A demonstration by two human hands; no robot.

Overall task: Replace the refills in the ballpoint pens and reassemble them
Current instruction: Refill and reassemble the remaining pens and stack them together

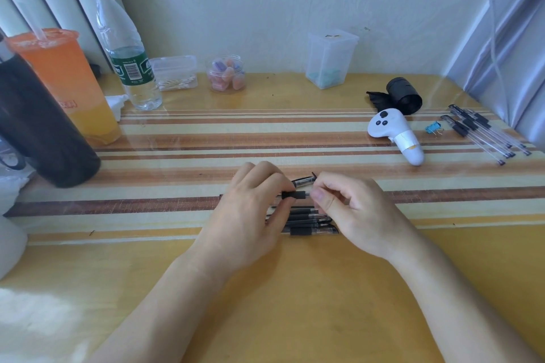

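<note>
At the far left of the surface [265, 289] stand a dark tumbler [41, 127], an orange drink cup [67, 82] with a straw, and a clear water bottle [126, 50]; behind them along the wall sit a box of cotton swabs [174, 72] and a small jar of coloured pieces [226, 74]. Near the middle, the left hand [247, 215] has its fingers closed around the black grip end of a pen [293, 194], held level above the surface. The right hand [351, 209] pinches the pen's tip end between thumb and forefinger. Just beneath both hands lies a cluster of black-gripped pens [306, 222]. Farther right rest a white controller [395, 134], a black roll [404, 94], a blue binder clip [434, 127], and a group of clear pens [483, 132] by the edge.
</note>
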